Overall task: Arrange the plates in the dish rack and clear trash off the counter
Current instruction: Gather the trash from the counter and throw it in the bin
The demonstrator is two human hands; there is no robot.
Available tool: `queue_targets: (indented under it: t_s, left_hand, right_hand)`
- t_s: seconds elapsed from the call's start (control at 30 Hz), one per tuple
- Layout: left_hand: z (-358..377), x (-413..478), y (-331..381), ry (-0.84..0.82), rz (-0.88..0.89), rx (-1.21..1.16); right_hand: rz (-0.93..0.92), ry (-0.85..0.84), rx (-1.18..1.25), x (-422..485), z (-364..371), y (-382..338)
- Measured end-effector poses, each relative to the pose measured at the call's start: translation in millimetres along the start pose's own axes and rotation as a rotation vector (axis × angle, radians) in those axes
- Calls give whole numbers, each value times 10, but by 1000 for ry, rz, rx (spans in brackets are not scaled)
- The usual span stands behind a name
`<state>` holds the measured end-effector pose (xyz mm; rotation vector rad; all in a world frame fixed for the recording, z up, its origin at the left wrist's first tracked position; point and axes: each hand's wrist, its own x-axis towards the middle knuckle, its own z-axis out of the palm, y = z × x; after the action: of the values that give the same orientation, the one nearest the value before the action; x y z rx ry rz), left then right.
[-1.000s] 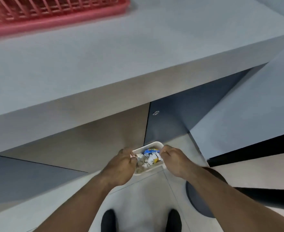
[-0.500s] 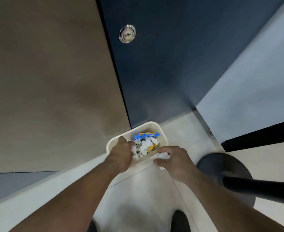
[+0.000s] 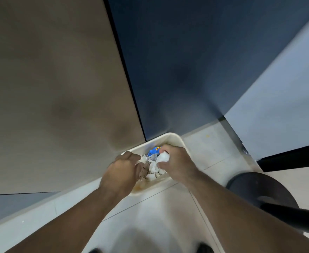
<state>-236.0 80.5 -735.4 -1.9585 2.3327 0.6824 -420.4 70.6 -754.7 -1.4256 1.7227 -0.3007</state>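
Down at the floor bin (image 3: 177, 141), below the cabinet (image 3: 58, 88). Right hand (image 3: 179, 167) brought from outside the rim to over the heap, fingers (image 3: 168, 148) clenched round a white paper wad (image 3: 163, 157). Left hand (image 3: 120, 172) curled amid the trash (image 3: 153, 168), hold unclear. Likely about to drop.

Black stool base (image 3: 244, 185) (at right) on tiled floor (image 3: 210, 152)

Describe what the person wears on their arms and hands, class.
The left forearm and right forearm are bare to the picture's edge: no sleeves show. The left hand and right hand wear no gloves; no watch, bracelet or ring is visible.
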Motion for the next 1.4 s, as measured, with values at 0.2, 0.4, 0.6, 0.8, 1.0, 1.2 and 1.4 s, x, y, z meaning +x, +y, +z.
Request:
queue_targets:
  t_s: [0.2, 0.4, 0.6, 0.8, 1.0, 1.2, 1.4]
  left_hand:
    - [-131, -72, -159, -45, 39, -117]
    - [-442, -179, -80, -7, 76, -182]
    - [-1367, -586, 267, 46, 147, -182]
    - [-2557, -1093, 602, 184, 246, -246]
    - [-4013, -1583, 834, 379, 332, -241]
    - [-5059, -1886, 869, 475, 363, -308]
    - [-5731, -2044, 578, 599, 361, -323]
  right_hand:
    - [-67, -56, -242, 278, 288, 7]
    - [-137, 78, -232, -22, -72, -98]
    - [-132, 147, -201, -769, -742, -738]
    - [-219, 119, -236, -1489, -1447, -1720]
    - [-369, 168, -242, -2254, -2259, -2856]
    - [-502, 219, -164, -2669, -2779, -3868]
    - [-532, 277, -165, -2885, -2934, -4716]
